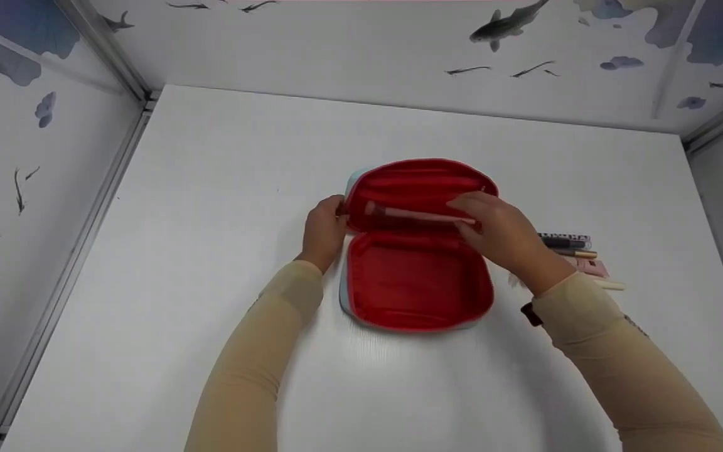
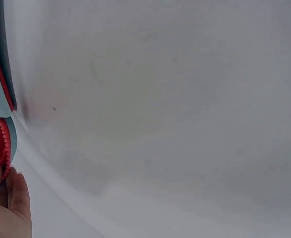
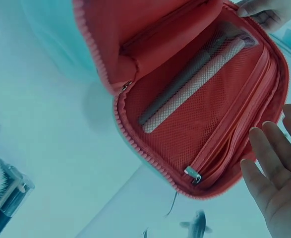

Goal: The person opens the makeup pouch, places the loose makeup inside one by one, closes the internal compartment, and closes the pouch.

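Observation:
A light blue zip case (image 1: 421,285) with a red lining lies unfolded on the table. My left hand (image 1: 325,231) pinches the left rim of its raised half, thumb inside and fingers outside, as the left wrist view shows. A pale makeup brush (image 1: 421,215) lies across this half. In the right wrist view its pale handle (image 3: 195,87) shows behind a mesh pocket (image 3: 185,141), beside a darker stick (image 3: 172,89). My right hand (image 1: 501,233) is over the case's right side; in its wrist view the fingers (image 3: 264,181) are extended, holding nothing, near the zipped rim.
Several slim cosmetics, among them a dark tube (image 1: 562,242), a pink packet (image 1: 590,267) and a cream stick (image 1: 609,285), lie right of the case, partly behind my right forearm. White panels with fish prints (image 1: 503,28) border the white table (image 1: 211,188).

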Motion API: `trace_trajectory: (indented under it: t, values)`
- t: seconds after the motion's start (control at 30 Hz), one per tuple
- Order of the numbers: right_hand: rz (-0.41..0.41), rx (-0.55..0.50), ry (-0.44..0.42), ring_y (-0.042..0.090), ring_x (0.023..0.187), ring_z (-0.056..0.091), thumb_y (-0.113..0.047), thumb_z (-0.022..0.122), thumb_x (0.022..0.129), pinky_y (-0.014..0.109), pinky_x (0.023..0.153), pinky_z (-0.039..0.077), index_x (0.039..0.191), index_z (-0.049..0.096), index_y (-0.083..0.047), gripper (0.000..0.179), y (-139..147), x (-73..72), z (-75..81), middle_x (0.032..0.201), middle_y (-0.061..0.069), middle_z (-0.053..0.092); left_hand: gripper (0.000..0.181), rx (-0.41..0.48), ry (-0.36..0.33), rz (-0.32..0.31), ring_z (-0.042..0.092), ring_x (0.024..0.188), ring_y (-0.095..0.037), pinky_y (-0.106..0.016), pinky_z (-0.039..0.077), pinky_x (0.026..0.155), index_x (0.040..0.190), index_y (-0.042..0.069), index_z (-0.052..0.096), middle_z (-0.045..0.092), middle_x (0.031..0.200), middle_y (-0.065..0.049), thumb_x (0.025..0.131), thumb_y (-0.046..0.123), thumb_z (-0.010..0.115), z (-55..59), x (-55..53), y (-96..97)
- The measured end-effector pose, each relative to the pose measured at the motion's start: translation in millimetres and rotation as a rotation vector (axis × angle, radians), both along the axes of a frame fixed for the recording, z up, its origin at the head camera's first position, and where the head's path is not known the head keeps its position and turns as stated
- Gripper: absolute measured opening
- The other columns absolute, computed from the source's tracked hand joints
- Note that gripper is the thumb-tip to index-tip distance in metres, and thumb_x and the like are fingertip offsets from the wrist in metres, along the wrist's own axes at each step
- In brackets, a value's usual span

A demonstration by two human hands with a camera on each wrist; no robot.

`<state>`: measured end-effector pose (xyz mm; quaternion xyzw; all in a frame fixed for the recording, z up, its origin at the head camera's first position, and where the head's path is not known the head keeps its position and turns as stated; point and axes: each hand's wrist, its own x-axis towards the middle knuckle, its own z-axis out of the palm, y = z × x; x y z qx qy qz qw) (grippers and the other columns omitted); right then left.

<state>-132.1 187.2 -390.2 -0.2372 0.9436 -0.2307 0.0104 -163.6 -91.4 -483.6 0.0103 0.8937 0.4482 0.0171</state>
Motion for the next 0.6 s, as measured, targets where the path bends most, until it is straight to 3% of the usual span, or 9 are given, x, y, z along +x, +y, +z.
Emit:
trace_trajectory:
  t: [0.3,0.6]
  values:
    - [-0.057,-0.038,0.067,0.030,0.108,0.059,-0.001,0.068,0.087,0.047,0.088,0.052,0.119,0.065,-0.001,0.032,21,13.8,-1.0,0.117,0.015,0.065,0.026,0.019,-0.003,-0.004,0.059,0.105,-0.020,-0.032,0.047,0.093,0.117,0.002,0.062,0.065,0.110,-0.011,0.092,-0.005,0.055,0.4,0.2,0.0]
    - [-0.133,-0.026,0.031,0.031,0.113,0.058,0.000,0.066,0.088,0.050,0.089,0.051,0.124,0.063,-0.005,0.037,36,26.1,-2.9,0.122,0.014,0.063,0.026,0.025,-0.020,0.004,0.058,0.106,-0.020,-0.031,0.047,0.093,0.118,0.002,0.061,0.065,0.112,-0.011,0.093,-0.004,0.055,0.3,0.0,-0.4]
